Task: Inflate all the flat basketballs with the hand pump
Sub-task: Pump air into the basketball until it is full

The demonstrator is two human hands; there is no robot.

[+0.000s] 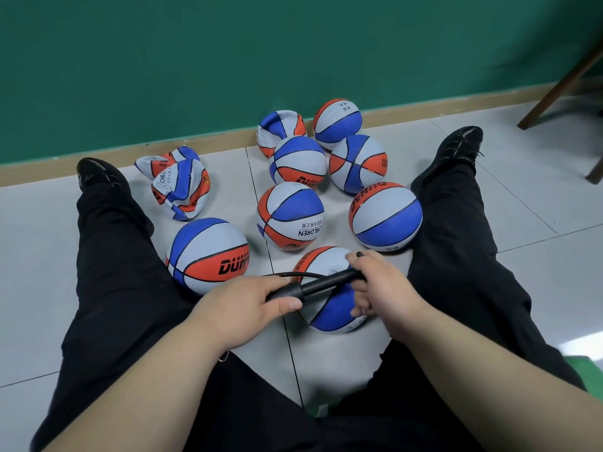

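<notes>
While the nearest basketball [329, 309] rests on the floor [538, 272], left hand [251, 305] fingers curl round the hand pump [321, 283] handle; right hand [378, 288] fingers grip its barrel just above the ball.

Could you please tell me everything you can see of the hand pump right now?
The hand pump is a slim black tube, plastic by its look, thicker at its left end. It lies nearly level, tilted up to the right, over the ball nearest the person. The left hand grips the thick end, the right hand the slim end, where a small black tip pokes out past that hand. A thin black hose arcs above it; where it ends is hidden.
</notes>
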